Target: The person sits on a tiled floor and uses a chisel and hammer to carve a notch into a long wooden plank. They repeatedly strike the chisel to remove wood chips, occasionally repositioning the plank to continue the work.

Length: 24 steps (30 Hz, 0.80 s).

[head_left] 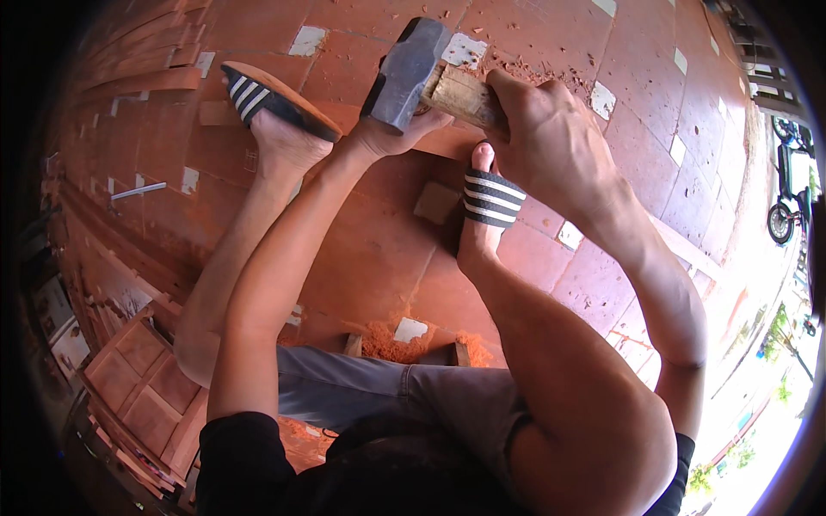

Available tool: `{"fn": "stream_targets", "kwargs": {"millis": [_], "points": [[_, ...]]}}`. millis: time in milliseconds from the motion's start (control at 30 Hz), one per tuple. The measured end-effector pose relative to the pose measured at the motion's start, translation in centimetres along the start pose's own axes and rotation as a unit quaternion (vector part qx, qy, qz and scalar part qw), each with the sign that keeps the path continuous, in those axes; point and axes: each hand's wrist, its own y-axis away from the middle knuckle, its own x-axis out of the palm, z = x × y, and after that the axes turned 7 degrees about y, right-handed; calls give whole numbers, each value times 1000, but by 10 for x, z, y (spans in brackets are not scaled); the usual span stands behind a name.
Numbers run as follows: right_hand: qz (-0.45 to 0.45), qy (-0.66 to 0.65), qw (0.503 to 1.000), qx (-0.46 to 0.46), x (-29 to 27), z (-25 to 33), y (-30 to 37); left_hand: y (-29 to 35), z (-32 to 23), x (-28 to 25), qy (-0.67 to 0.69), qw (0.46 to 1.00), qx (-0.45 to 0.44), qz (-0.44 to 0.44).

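Note:
My right hand (551,138) is wrapped round the thick, rough wooden handle (465,96) of a sledgehammer. The hammer's heavy grey steel head (404,76) points to the left and hangs over my left hand (394,140). Most of the left hand's fingers are hidden behind that head; the part that shows reaches to the right and looks closed. A small round end shows between the hammer head and this hand, too covered to name. Beneath both hands lies a reddish wooden board (449,143), next to my right foot in a striped sandal (494,198).
Wood chips (538,73) litter the tiled floor (361,258) beyond my hands. My left sandal (280,101) is at the far left. Reddish planks (142,82) and a panelled wooden piece (142,378) lie on the left. Orange shavings (387,340) are near my seat. Motorcycles (783,193) stand far right.

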Motion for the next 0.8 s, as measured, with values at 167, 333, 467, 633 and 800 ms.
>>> {"fn": "stream_targets", "kwargs": {"millis": [167,333,467,633,800], "points": [[-51,-33,998,-25,-16,-6,3,-6,-10,11,57,998,16,-24],[-45,-89,995,12,-17,1,6,-12,-22,14,117,993,-12,-16],[28,-19,999,2,1,-3,7,4,3,0,-1,1000,-7,-11],[-31,-64,997,8,-24,3,8,-3,-12,15,175,984,-24,-18],[-21,-41,999,22,8,-2,9,2,7,3,18,1000,11,-18]]}}
